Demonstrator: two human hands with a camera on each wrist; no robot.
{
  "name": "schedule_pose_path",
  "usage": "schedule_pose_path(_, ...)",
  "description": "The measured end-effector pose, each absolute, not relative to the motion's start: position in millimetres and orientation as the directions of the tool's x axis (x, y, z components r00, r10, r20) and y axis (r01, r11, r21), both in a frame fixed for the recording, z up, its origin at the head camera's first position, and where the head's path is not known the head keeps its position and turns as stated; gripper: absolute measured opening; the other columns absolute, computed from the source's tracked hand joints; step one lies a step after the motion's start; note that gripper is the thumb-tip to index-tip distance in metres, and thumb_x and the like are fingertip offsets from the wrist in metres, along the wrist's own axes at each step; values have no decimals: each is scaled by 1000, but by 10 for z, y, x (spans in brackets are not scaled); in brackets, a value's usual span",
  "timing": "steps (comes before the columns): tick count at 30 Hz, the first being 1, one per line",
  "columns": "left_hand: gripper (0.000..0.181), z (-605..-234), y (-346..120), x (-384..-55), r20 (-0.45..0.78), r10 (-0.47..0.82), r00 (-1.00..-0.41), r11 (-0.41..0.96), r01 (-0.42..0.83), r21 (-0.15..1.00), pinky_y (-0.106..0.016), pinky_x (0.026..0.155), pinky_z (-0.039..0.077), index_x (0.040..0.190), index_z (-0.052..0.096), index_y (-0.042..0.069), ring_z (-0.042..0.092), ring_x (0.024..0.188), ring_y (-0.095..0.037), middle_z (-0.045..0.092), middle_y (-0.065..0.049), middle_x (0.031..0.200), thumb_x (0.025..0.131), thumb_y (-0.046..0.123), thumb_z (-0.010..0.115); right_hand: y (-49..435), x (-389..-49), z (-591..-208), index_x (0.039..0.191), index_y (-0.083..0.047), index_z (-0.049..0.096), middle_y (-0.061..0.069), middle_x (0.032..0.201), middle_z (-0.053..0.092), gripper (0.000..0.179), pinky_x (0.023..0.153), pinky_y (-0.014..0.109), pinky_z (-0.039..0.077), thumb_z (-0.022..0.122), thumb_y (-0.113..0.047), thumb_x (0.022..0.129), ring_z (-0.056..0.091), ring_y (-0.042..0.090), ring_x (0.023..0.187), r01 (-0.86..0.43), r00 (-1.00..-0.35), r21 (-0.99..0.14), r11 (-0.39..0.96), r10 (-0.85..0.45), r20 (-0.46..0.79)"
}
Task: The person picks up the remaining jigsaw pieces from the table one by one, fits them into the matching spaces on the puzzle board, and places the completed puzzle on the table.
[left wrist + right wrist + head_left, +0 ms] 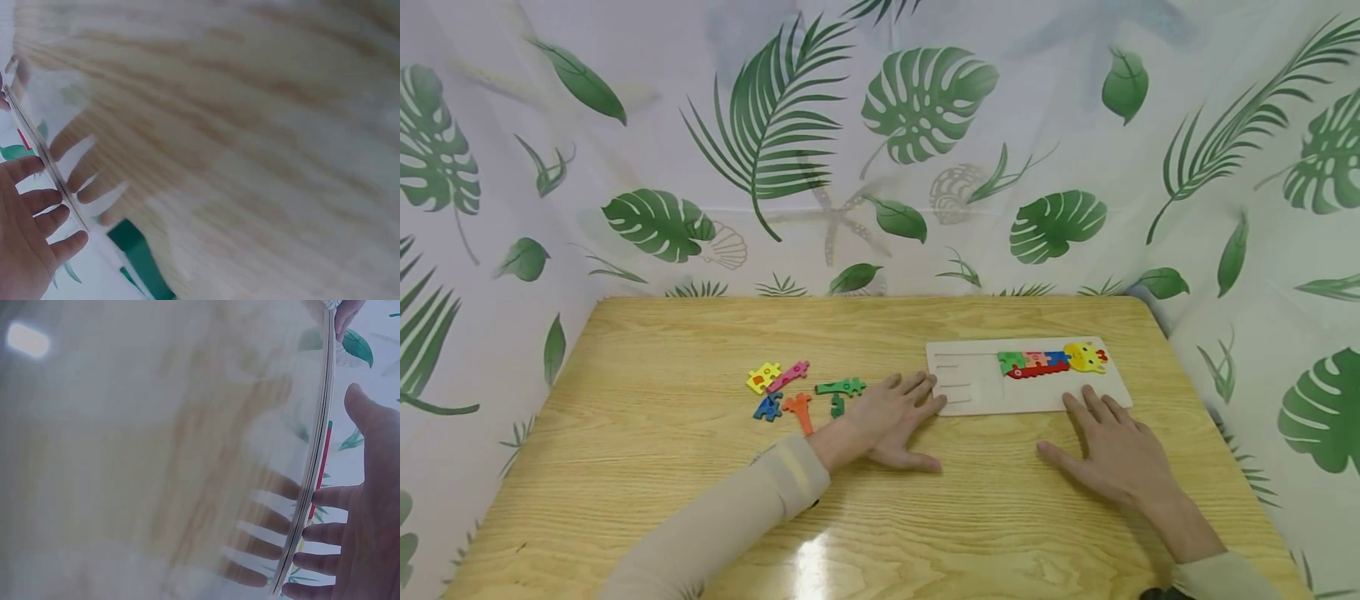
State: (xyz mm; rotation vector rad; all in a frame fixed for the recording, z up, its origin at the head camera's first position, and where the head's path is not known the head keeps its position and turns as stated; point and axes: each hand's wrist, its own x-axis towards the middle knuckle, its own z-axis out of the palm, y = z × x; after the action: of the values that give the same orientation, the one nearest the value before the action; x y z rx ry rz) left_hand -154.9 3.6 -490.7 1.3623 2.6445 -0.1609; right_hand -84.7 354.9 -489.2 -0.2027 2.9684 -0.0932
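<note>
Head view: white puzzle board [1045, 397] lies flat on the worktop [662, 350], right of centre, its long side towards the person. Left hand [891, 423] rests at the board's left end, palm down, fingers straight and fingertips over the edge, thumb apart; nothing gripped. Right hand [1116, 454] reaches the near long edge at the right end, fingers extended and spread, fingertips on the board, thumb off it; nothing gripped. Both wrist views show fingertips at the board's edge; contact of each finger cannot be confirmed.

Seated on the board, right half: yellow animal-head piece [1084, 357], nearest the right hand, adjoining a joined coloured block [1035, 360] with a red strip [1037, 372] along its near side. Loose puzzle pieces [800, 408], in yellow, pink, blue, orange and green, lie left of the left hand, apart from the board
</note>
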Motion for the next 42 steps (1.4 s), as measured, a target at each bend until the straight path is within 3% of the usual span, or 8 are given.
schedule_pose_path(10,103,-4894,56,-1502,-178,801,-571,569,820,-71,-48,131,32,168,28,18,27,164,-28,27,-14,175,93,89,36,3526,-884,-4909,161,0,37,36,166,30,110,105,81,40,42,-86,93,33,62,147,-70,-978,-70,995,-82,-192)
schedule_pose_path(21,103,-4891,55,-1439,-197,804,-561,558,826,-75,-49,133,29,168,27,18,24,165,-28,24,-13,176,93,88,36,3451,-974,-4897,160,2,35,41,164,26,119,100,81,43,37,-93,89,32,66,142,22,-974,-81,996,3,-225)
schedule_pose_path(31,103,-4881,30,-1361,-198,814,-546,544,836,-73,-48,132,32,169,27,18,25,164,-29,24,-14,176,93,88,36,3424,-1030,-4904,159,4,35,43,162,27,119,100,82,42,38,-92,89,32,68,141,22,-974,-87,996,2,-225)
schedule_pose_path(42,102,-4878,21,-1267,-201,815,-544,546,836,-53,-49,132,30,169,27,21,24,165,-29,24,-12,176,93,89,36,3402,-1099,-4913,156,5,37,42,159,32,117,91,79,49,39,-91,90,37,67,138,1,-981,-84,996,-15,-192)
